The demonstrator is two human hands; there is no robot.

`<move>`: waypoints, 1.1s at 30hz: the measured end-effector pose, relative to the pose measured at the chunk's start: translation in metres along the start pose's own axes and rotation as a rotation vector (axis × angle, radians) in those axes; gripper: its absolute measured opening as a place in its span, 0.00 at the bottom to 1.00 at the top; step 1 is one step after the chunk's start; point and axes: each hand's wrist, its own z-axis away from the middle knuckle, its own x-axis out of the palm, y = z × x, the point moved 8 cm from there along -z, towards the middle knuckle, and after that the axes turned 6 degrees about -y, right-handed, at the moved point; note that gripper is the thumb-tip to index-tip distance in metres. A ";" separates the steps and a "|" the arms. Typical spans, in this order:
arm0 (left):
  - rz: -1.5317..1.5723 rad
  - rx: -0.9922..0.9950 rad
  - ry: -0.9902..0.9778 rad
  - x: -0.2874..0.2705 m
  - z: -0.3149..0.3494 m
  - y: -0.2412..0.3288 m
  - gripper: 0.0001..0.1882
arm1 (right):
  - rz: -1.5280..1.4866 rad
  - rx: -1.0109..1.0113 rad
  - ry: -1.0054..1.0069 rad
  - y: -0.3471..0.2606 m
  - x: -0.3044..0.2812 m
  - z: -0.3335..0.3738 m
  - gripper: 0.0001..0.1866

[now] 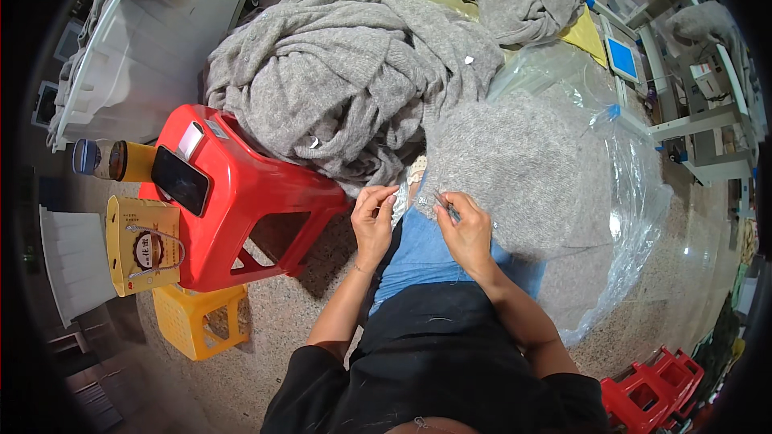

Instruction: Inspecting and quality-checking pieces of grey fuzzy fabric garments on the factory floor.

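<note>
2 hands point(374, 221) point(465, 229), each grip pinching 1 grey sweater point(515, 169) (big pile point(346, 72) behind).

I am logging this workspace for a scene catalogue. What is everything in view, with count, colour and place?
grey knit piece: one, on the lap, under both hands
knitwear pile: one heap, grey, on the floor ahead
clear plastic sheet: one, under the knits, right
yellow sheet: one, top
red stool: one, left
phone: one, black, on the stool
jar: one, amber, blue lid, far left
yellow bag: one, beside the stool
yellow crate: one, below the stool
white tub: one, top left
red stools: stacked, bottom right
left hand: pinching the knit edge
right hand: holding a thin tool on the knit
</note>
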 end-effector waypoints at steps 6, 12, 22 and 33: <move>-0.253 0.301 -0.093 0.011 -0.004 0.043 0.10 | -0.021 0.009 -0.002 0.000 0.000 0.001 0.09; -0.348 0.329 -0.221 0.028 -0.007 0.046 0.11 | -0.056 0.044 -0.017 0.001 0.000 0.000 0.09; -0.304 0.297 -0.145 0.021 0.008 0.052 0.07 | -0.104 0.050 -0.007 -0.001 0.000 0.001 0.10; 0.119 0.072 -0.164 0.025 0.029 0.044 0.02 | -0.588 0.461 -0.355 0.018 0.029 0.034 0.21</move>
